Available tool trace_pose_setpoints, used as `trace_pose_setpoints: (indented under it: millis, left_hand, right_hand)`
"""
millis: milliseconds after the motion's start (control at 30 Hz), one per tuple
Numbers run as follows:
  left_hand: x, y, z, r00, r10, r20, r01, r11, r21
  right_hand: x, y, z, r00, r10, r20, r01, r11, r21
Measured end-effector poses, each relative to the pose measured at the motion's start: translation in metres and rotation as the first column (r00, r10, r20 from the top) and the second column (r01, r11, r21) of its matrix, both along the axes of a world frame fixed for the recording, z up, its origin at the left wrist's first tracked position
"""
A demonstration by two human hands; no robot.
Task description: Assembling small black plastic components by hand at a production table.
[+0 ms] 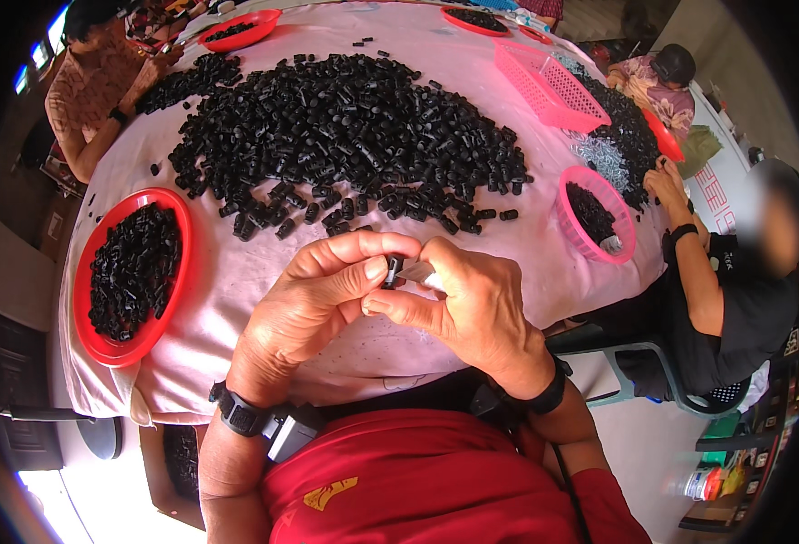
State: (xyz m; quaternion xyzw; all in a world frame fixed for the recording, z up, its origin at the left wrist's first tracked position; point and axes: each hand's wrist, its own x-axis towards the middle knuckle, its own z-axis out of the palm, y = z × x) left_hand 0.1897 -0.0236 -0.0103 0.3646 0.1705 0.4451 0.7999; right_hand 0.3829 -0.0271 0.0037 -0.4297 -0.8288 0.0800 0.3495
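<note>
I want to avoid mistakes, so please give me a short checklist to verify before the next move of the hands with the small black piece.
1. Small black piece pinched in left hand fingers: ok.
2. Right hand holds a small pale part against it: ok.
3. The two parts lined up correctly: cannot tell, fingers hide the joint.
4. Supply pile of black pieces within reach ahead: ok.
5. Red tray at the left has room: ok, partly filled.
6. Neighbours' hands away from the work: ok.
</note>
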Motion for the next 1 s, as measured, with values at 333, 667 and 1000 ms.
trace_pose_setpoints:
  millis: [333,667,1000]
  left_hand:
    - [-0.001,0.000,-0.001,1.000,-0.025,0.006,0.025,1.000,-0.016]
    - [-0.003,0.001,-0.005,0.999,-0.043,0.015,0.044,0.999,-0.028]
    - [-0.002,0.002,-0.005,0.999,-0.045,0.008,0.045,0.998,-0.032]
  right_hand:
    - [-0.001,0.000,0.000,1.000,-0.001,0.001,0.001,0.999,0.035]
    - [-0.001,0.000,0.003,1.000,0.002,0.015,-0.002,1.000,0.017]
    - [0.001,0.004,-0.007,1.000,-0.005,0.029,0.001,0.989,0.149]
